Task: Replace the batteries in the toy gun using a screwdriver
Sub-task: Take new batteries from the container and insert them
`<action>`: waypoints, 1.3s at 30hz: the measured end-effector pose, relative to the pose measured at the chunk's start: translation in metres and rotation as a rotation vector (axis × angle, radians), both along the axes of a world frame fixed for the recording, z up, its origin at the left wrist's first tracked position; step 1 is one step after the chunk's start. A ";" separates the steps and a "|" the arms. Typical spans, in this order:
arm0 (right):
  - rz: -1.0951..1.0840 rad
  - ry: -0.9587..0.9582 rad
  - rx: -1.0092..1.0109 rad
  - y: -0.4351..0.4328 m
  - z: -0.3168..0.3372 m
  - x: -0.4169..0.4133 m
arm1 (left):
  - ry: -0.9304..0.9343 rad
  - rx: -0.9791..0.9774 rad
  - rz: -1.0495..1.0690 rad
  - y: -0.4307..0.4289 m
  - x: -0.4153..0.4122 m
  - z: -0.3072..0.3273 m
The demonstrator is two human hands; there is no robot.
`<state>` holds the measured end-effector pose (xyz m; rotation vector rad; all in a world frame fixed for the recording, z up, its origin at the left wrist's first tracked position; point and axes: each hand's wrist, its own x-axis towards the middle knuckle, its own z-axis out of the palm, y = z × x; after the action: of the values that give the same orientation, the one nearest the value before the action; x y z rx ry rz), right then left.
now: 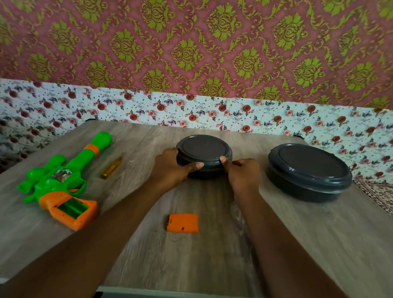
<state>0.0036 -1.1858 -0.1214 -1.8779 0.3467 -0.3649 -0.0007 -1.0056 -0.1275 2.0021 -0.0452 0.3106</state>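
The toy gun [63, 177] lies near the left edge of the tabletop [203, 265]. It is green and orange. Its long green barrel points to the far edge. Its orange handle is on the near side, and the battery slot [72, 209] in the handle is open and looks green inside.

Just to the right of the barrel lies a yellow screwdriver [111, 167]. It is apart from the gun. Its tip is too blurry to see.

In the middle of the tabletop, nearer the front edge, lies the orange battery cover [183, 222]. It is flat, and nothing touches it.

Behind it, near the far edge, sits a small round dark tub [204, 149] with its lid on. Both hands hold this tub. The left hand [172, 168] wraps round the tub's left side, with its thumb lying along the near side. The right hand [243, 175] is curled at the tub's right side, and its thumb presses on the lid's rim.

Near the far right corner stands a bigger round dark tub [308, 171], also with its lid on. No hand touches it.

Beyond the far edge there is a cloth with red flowers [146, 110], and above it a pink and green wall [201, 41].
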 end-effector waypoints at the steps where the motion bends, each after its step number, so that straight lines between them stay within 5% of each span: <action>1: -0.020 -0.007 0.009 0.001 0.001 0.007 | 0.011 0.028 0.030 0.000 0.007 0.002; 16: 0.236 -0.038 -0.268 0.006 -0.003 0.050 | 0.034 0.126 0.237 0.001 0.085 -0.012; 23: 0.346 -0.059 -0.302 -0.009 0.009 -0.013 | 0.098 -0.104 0.120 0.008 0.028 -0.020; 31: 0.028 -0.367 -0.794 -0.069 0.014 -0.075 | 0.065 -0.044 0.051 0.002 -0.032 -0.019; 39: -0.149 0.049 -1.139 -0.103 0.015 -0.077 | -0.030 0.007 0.068 -0.004 -0.050 -0.016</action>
<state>-0.0729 -1.2887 -0.1060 -2.9813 0.3371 -0.7120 -0.0509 -1.0093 -0.1439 2.0088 0.0031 0.3847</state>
